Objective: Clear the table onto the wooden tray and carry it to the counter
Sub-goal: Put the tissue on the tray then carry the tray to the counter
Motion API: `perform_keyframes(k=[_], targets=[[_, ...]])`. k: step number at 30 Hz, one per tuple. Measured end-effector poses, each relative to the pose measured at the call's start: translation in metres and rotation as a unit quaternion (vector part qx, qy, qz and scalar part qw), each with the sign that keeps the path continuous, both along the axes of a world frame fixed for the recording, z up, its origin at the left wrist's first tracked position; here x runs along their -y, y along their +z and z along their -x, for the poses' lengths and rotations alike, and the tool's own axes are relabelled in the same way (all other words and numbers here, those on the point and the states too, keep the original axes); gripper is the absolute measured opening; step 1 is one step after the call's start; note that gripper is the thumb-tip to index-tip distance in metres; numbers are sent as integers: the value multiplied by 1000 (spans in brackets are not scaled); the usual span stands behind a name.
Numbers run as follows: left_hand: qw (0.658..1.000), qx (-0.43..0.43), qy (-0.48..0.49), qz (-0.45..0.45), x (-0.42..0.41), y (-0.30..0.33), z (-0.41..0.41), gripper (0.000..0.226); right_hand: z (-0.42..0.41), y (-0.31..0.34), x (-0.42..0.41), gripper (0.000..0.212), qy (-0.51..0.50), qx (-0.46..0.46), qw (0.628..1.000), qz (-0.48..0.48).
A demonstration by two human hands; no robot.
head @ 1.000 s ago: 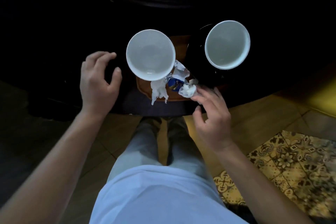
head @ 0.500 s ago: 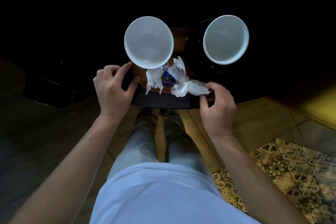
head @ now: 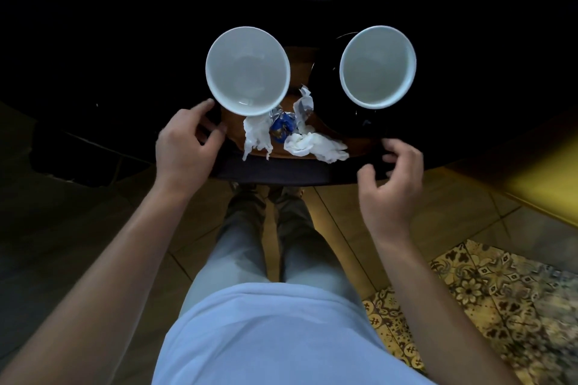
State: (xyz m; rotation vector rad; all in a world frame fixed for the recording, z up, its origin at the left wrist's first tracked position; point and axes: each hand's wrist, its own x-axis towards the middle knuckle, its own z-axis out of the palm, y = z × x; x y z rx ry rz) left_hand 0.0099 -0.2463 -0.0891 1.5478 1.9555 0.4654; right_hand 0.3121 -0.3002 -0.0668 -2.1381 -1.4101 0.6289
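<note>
The wooden tray [head: 281,170] lies at the near edge of a dark table [head: 125,40]. On it stand a white cup [head: 247,72] at the left and a second white cup [head: 377,67] at the right on a dark saucer [head: 327,72]. Crumpled white napkins [head: 312,145] and a blue wrapper [head: 283,128] lie between them at the front. My left hand [head: 184,144] curls around the tray's left end, thumb on top. My right hand [head: 391,184] hovers with fingers apart just off the tray's right front corner.
My legs and feet stand on wooden floorboards [head: 337,212] right below the tray. A patterned floor area [head: 500,297] lies at the lower right, and a yellow surface [head: 547,184] sits at the right edge. The table's far side is too dark to read.
My left hand moved in from the left onto the tray's end. My right hand let go of the napkin, which now lies on the tray, and shifted right to the tray's corner.
</note>
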Motion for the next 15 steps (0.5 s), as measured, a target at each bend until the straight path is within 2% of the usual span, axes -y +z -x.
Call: perform_keyframes(k=[2,4,8,11,15], targets=[[1000,14,12,10,-11,4,-2,48,-10,1,-11,44,-67,-39,997,29],[999,19,20,37,-18,6,-5,45,-14,-1,-31,43,-85,-59,993,57],[997,11,24,77,-24,5,-8,40,-26,-3,-67,41,-31,-32,989,140],[995,-6,0,98,-27,4,-4,37,-39,0,-77,42,-3,-65,982,179],[994,49,16,97,-25,1,-3,37,-50,-4,-82,40,4,-120,975,188]])
